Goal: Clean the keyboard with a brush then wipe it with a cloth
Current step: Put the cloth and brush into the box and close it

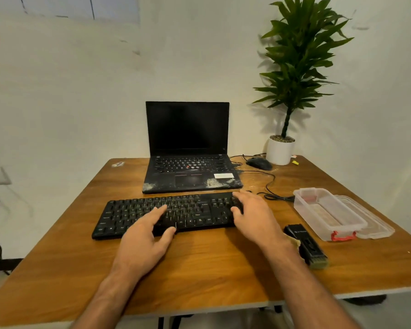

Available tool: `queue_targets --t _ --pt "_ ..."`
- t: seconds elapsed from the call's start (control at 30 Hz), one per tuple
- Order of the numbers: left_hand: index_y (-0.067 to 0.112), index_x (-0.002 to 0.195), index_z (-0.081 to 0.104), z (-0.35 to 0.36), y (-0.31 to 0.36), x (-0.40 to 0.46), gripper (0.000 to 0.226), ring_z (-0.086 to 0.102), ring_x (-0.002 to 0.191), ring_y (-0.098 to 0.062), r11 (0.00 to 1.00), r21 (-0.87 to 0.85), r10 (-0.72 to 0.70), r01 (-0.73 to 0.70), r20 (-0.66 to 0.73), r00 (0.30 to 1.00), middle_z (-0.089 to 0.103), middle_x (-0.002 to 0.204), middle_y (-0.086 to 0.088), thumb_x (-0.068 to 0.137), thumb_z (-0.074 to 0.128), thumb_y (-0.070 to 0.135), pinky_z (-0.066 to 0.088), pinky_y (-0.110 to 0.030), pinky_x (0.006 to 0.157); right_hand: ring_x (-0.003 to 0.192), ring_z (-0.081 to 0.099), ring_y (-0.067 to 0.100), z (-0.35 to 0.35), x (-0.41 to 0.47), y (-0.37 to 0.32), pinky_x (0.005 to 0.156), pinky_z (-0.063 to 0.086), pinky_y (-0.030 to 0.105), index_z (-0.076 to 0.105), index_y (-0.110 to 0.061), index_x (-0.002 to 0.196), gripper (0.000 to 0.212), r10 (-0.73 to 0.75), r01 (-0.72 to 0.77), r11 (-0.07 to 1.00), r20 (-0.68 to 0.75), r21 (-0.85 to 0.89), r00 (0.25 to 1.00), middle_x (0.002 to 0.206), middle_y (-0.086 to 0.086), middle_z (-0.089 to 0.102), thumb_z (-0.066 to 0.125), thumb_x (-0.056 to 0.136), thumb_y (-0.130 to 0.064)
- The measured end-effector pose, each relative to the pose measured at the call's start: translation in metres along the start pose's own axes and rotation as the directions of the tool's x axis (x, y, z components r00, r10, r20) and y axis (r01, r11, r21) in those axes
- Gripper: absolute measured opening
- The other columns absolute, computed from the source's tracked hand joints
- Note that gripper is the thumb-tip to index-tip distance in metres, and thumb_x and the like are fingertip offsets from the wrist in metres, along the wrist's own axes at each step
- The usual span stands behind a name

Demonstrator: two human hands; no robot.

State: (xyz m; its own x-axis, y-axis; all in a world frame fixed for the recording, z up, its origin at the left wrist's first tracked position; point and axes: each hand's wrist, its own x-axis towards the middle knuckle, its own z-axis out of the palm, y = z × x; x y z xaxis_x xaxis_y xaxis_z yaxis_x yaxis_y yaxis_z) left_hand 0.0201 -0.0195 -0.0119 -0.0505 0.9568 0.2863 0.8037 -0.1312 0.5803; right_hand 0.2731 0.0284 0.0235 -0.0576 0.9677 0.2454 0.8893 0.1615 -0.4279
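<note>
**Both hands on the keyboard, brush waiting at the right**

Here is the wide brown wooden table (199,264), carrying everything in play. At its far right corner stands a tall green leafy plant in a round white pot (280,151). Far centre sits an open black laptop (188,148), screen dark, pale scuffing on both near corners of its palm rest; a white sticker lies on the right of the palm rest, and beside it slanted lettering on the corner, too blurred to read.

Just in front of the laptop lies the long black full-size keyboard (138,211), running left to right, key legends too small to make out. The left hand (145,241) lies on its near middle, fingers stretched out and relaxed across the keys, thumb at the near edge, holding nothing. The right hand (254,217) covers the right end, fingers curled around that end of the board.

To the right, a clear plastic rectangular box with a red latch (328,212) rests beside its clear lid (375,224). Near the right wrist lies the black-handled brush with pale bristles (306,245), bristles toward the near side; a small white mark on its handle is unreadable. A black wired mouse (259,163) sits beside the pot, and a small sticker (118,164) marks the far left corner.
</note>
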Motion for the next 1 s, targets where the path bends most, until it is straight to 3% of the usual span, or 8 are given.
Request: queue_targets --t 0.1,0.2,0.3,0.4,0.57,0.73,0.87,1.0 --pt "0.032 0.151 0.039 -0.009 -0.014 0.015 0.067 0.062 0.118 -0.029 0.998 0.027 -0.049 0.050 -0.047 0.998 0.042 0.155 0.000 0.090 0.065 0.047 0.049 -0.043 0.104 0.143 0.035 0.018 0.008 0.022 0.005 0.120 0.024 0.036 0.042 -0.021 0.148 0.052 0.051 -0.049 0.998 0.045 -0.032 0.998 0.154 0.000 0.042 0.056 0.099 -0.029" --pt "0.022 0.154 0.033 -0.019 -0.030 0.031 0.075 0.031 0.147 -0.023 0.982 0.126 -0.124 0.143 -0.150 0.981 0.034 0.159 -0.007 0.092 0.062 0.050 0.025 -0.043 0.120 0.135 0.044 0.027 0.018 0.037 0.013 0.114 0.037 0.042 0.046 -0.019 0.144 0.052 0.133 -0.129 0.990 0.077 -0.055 0.988 0.148 0.005 0.047 0.058 0.096 -0.035" --pt "0.013 0.156 0.028 -0.025 -0.052 0.046 0.083 0.023 0.150 -0.028 0.932 0.231 -0.239 0.281 -0.192 0.952 0.031 0.160 -0.014 0.093 0.050 0.061 0.013 -0.044 0.124 0.135 0.043 0.034 0.023 0.043 0.017 0.112 0.037 0.045 0.035 -0.021 0.151 0.060 0.220 -0.210 0.974 0.124 -0.090 0.968 0.151 0.012 0.043 0.054 0.098 -0.042" --pt "0.012 0.155 0.029 -0.024 -0.065 0.052 0.089 0.037 0.142 -0.036 0.877 0.233 -0.381 0.421 -0.201 0.903 0.041 0.153 -0.020 0.089 0.043 0.071 0.025 -0.050 0.120 0.134 0.045 0.032 0.028 0.048 0.024 0.111 0.039 0.045 0.037 -0.024 0.150 0.057 0.248 -0.246 0.969 0.091 -0.037 0.964 0.149 0.010 0.045 0.051 0.098 -0.043" --pt "0.018 0.144 0.040 -0.021 -0.073 0.062 0.100 0.058 0.117 -0.037 0.816 0.141 -0.541 0.560 -0.154 0.827 0.061 0.128 -0.014 0.074 0.037 0.089 0.049 -0.053 0.099 0.132 0.047 0.029 0.032 0.056 0.028 0.109 0.041 0.044 0.041 -0.025 0.148 0.051 0.287 -0.291 0.954 0.056 0.077 0.956 0.145 0.008 0.049 0.050 0.100 -0.040" --pt "0.014 0.151 0.034 -0.027 -0.054 0.083 0.090 0.056 0.122 -0.037 0.829 -0.106 -0.559 0.549 -0.126 0.819 0.057 0.138 -0.014 0.085 0.055 0.071 0.046 -0.048 0.100 0.135 0.043 0.029 0.020 0.079 0.029 0.107 0.041 0.043 0.036 -0.028 0.150 0.050 0.281 -0.280 0.943 0.021 0.181 0.960 0.153 0.010 0.032 0.047 0.102 -0.038" --pt "0.015 0.133 0.051 -0.033 -0.039 0.103 0.062 0.058 0.101 -0.024 0.871 -0.233 -0.471 0.432 -0.154 0.869 0.064 0.127 -0.008 0.088 0.062 0.057 0.046 -0.041 0.093 0.137 0.040 0.032 0.011 0.106 0.036 0.110 0.038 0.046 0.034 -0.029 0.152 0.053 0.269 -0.269 0.941 0.031 0.203 0.963 0.154 0.013 0.030 0.050 0.101 -0.035" --pt "0.012 0.139 0.048 -0.027 -0.033 0.114 0.070 0.057 0.106 -0.026 0.864 -0.294 -0.457 0.409 -0.114 0.882 0.061 0.131 -0.009 0.086 0.068 0.053 0.045 -0.041 0.097 0.141 0.036 0.032 0.012 0.121 0.046 0.113 0.034 0.045 0.032 -0.030 0.153 0.057 0.240 -0.248 0.951 0.068 0.186 0.969 0.156 0.014 0.027 0.053 0.100 -0.034"
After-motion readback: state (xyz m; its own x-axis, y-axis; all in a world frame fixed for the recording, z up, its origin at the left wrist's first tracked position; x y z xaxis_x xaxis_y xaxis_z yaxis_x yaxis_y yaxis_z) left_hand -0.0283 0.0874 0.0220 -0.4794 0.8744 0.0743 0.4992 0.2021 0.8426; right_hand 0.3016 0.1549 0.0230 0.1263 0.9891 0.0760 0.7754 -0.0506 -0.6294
